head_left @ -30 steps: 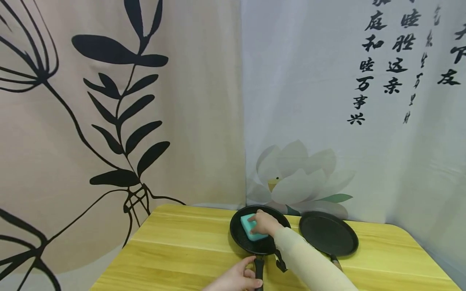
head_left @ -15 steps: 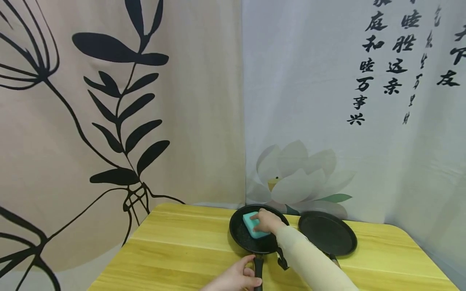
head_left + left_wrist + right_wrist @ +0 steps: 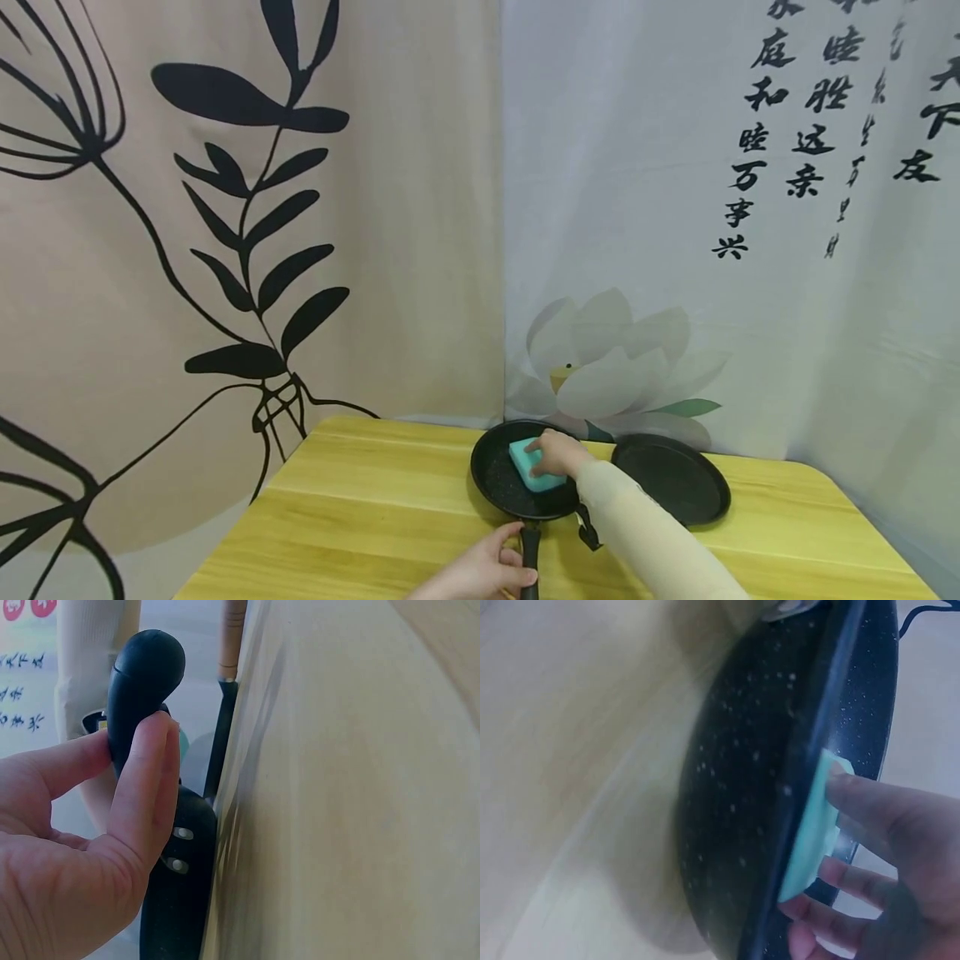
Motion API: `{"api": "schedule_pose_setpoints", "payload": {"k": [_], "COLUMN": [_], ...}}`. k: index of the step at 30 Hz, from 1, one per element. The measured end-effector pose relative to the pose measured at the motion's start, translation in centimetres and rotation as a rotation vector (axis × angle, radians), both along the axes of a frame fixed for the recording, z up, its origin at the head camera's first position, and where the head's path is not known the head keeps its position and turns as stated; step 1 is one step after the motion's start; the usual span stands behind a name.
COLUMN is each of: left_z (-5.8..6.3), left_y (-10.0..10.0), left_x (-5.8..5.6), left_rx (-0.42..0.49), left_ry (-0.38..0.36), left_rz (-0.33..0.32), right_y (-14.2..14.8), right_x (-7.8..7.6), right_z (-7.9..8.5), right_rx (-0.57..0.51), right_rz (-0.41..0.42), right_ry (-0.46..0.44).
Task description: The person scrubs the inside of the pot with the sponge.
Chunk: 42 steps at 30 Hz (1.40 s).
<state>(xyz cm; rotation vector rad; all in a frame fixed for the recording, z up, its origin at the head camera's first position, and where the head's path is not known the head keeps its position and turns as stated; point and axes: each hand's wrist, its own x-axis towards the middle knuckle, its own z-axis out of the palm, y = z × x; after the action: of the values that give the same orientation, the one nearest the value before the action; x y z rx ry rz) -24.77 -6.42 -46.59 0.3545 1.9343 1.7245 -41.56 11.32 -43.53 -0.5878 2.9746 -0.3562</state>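
A black speckled frying pan (image 3: 491, 477) sits on the table in the head view, its handle pointing toward me. My left hand (image 3: 483, 567) holds that black handle (image 3: 146, 671), thumb on one side and fingers on the other in the left wrist view. Inside the pan lies a turquoise sponge (image 3: 528, 468), pinched by my right hand (image 3: 562, 454). From the right wrist, the thumb is on the upper end of the sponge (image 3: 810, 836) and the fingers along its lower part. The pan's near wall (image 3: 731, 780) hides part of the sponge there.
A flatter black pan (image 3: 671, 482) lies to the right on the yellow wood-grain table (image 3: 360, 500); its wooden handle (image 3: 232, 637) shows in the left wrist view. Behind the table hangs a printed curtain (image 3: 420, 250).
My right hand has slid the sponge a little to the right across the inside of the pan. The left hand keeps its hold on the handle.
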Motion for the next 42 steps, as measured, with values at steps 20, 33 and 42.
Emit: {"api": "schedule_pose_setpoints", "payload": {"k": [20, 33, 42], "left_z": [-0.5, -0.5, -0.8], "left_y": [0.0, 0.0, -0.4], "left_x": [0.2, -0.3, -0.4], "left_rx": [-0.025, -0.027, -0.013], "left_ry": [0.053, 0.056, 0.046], "left_rz": [0.01, -0.007, -0.017], "right_y": [2.4, 2.3, 2.0], "right_x": [1.9, 3.9, 3.8], "right_z": [-0.4, -0.3, -0.6], "right_rx": [-0.027, -0.02, -0.061], "right_rz": [0.145, 0.172, 0.158], "right_ry": [-0.026, 0.048, 0.072]}}
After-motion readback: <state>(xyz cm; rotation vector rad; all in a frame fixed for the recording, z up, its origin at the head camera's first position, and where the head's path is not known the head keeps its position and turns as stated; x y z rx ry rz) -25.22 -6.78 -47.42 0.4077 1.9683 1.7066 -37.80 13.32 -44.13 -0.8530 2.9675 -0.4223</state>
